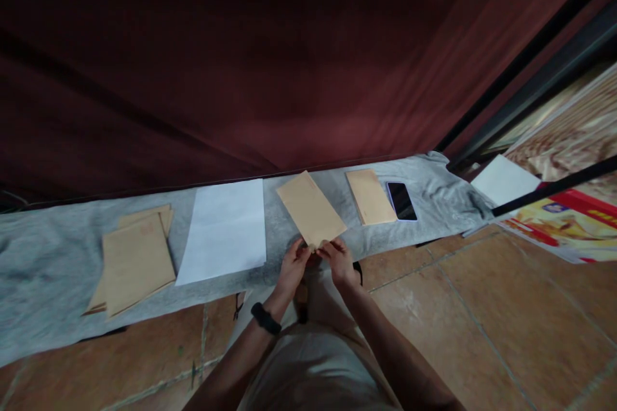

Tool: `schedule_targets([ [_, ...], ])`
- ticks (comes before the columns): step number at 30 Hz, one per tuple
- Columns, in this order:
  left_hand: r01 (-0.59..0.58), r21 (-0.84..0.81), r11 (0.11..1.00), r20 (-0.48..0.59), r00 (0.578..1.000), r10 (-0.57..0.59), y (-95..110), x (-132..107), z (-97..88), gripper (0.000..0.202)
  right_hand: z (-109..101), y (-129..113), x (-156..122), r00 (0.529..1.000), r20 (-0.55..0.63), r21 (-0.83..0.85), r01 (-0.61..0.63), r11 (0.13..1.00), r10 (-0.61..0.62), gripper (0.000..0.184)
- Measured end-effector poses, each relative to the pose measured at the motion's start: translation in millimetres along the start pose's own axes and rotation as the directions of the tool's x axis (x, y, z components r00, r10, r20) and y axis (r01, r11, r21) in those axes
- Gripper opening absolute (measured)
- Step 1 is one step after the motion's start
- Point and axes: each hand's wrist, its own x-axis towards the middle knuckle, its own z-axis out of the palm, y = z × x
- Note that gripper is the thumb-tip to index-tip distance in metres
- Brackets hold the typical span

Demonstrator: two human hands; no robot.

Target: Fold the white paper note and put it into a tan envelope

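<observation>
A brown paper envelope (311, 209) lies at a slant on the grey cloth (376, 241) in front of me. Its near corner is pinched between the fingertips of my left hand (294, 263) and my right hand (338, 260), which almost meet there. Both hands are closed on that edge; what the fingertips cover is hidden. Left of the envelope is a stack of white paper sheets (224, 231). To its right lies a neat pile of brown envelopes (371, 197), with a phone (402, 201) beside it. More brown envelopes (137, 263) overlap in a loose pile at the far left.
A dark red curtain (289, 77) hangs along the far edge of the cloth. Black bars (544, 38) slant across the right side. Beyond the cloth's right end are a white sheet (506, 180) and a printed red and yellow package (563, 221). Tiled floor (434, 308) shows below.
</observation>
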Motion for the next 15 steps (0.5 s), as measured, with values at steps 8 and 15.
schedule_targets([
  [8, 0.066, -0.112, 0.991, -0.047, 0.996, -0.072, -0.6, 2.3, -5.7, 0.055, -0.8, 16.3, -6.1, 0.992, 0.051, 0.025, -0.120, 0.992, 0.119, 0.035],
  [15, 0.089, 0.053, 0.995, -0.138, 0.987, -0.081, 4.5, 16.4, -20.4, 0.049, -14.8, 9.3, 5.3, 0.993, 0.004, -0.015, -0.114, 0.993, 0.114, 0.041],
])
